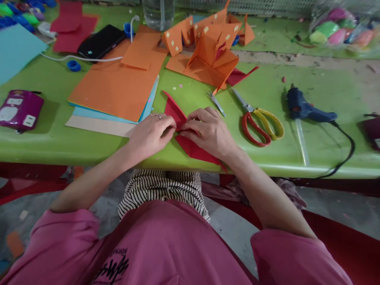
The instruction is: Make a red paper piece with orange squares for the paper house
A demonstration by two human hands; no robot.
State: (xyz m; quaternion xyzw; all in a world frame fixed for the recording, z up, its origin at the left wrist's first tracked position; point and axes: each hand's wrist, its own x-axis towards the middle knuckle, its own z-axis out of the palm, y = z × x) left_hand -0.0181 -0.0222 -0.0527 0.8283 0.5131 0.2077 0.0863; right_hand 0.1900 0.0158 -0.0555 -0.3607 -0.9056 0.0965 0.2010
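Green glossy table (44, 138), both hands' fingers (166, 128) pinching creased red paper (192, 148), pointed flaps.

Green table (311, 85), littered with paper scraps. Left of centre, a stack of orange sheets (118, 85) over blue and beige ones. Behind it, a black phone (101, 40) on red paper (71, 25), a white cable (80, 58) alongside. Far left, a purple case (19, 109) and a teal sheet (14, 49). Folded orange paper models (208, 43) at centre back, a clear jar (158, 14) beyond. Right of centre, tweezers (217, 104), scissors (258, 120), then a blue glue gun (305, 111) with black cord. Bagged coloured clay (341, 27) at far right.
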